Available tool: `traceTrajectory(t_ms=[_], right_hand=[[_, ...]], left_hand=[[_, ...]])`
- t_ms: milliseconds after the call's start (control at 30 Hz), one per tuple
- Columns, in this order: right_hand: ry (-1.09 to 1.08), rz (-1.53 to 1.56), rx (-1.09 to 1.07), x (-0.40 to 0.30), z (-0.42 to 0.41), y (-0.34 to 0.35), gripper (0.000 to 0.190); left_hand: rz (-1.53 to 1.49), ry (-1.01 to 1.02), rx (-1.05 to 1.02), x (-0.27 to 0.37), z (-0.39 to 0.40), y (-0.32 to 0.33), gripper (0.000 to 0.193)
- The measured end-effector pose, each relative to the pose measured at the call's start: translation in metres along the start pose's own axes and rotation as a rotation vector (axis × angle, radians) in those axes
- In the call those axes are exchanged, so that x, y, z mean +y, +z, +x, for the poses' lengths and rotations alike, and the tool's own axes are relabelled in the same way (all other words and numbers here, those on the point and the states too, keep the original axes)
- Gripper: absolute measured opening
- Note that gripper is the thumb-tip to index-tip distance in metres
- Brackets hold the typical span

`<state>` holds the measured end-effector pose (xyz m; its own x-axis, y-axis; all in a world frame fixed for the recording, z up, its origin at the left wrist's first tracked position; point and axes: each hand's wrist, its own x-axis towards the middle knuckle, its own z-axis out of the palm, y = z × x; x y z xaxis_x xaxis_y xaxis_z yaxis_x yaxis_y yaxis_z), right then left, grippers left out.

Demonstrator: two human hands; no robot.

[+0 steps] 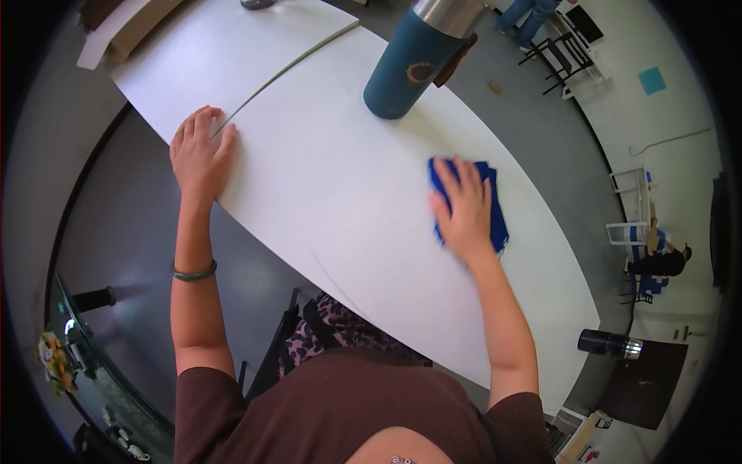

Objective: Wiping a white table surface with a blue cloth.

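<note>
My right hand (464,214) lies palm down on a folded dark blue cloth (498,223) on the white tabletop (324,191). The hand is slightly blurred, its fingers a little apart and pointing to the far side. At the table's near left edge rests my left hand (200,153), palm down and holding nothing, beside the seam between two table sections. A bangle circles that forearm. Beyond the cloth stands a teal insulated bottle (403,66) with a steel top and a brown strap.
An open cardboard box (130,29) is at the far left of the table, a dark rounded object (258,3) at its far edge. A black tumbler (608,344) stands near the right end. At lower left is a glass table (110,383). Two people are in the background at right.
</note>
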<state>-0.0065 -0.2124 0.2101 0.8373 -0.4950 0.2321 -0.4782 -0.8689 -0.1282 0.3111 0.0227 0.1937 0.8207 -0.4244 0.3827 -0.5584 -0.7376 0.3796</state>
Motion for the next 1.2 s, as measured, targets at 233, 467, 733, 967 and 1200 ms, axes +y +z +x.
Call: traceTrajectory(t_ms=[233,467,733,967,1200], right_hand=[[-0.288,0.17,-0.257,-0.066,-0.069,-0.034,0.045],[-0.138,0.155,0.012,-0.041,-0.001,-0.009,0.036],[-0.317,0.368,-0.125,-0.073,-0.077,-0.03,0.025],[-0.098,0.42,0.068,-0.09,-0.022,-0.011,0.012],[-0.143,0.454,-0.032,-0.084,-0.055,-0.024,0.012]], left_hand=[[-0.031,-0.013,-0.014,0.003,-0.002,-0.001,0.036],[-0.004,0.024,-0.006,0.004,0.004,0.003,0.04],[-0.013,-0.003,-0.009,0.005,-0.001,-0.001,0.04],[-0.025,0.025,0.018,0.0,0.001,0.003,0.039],[0.019,0.002,-0.002,0.002,0.0,0.001,0.039]])
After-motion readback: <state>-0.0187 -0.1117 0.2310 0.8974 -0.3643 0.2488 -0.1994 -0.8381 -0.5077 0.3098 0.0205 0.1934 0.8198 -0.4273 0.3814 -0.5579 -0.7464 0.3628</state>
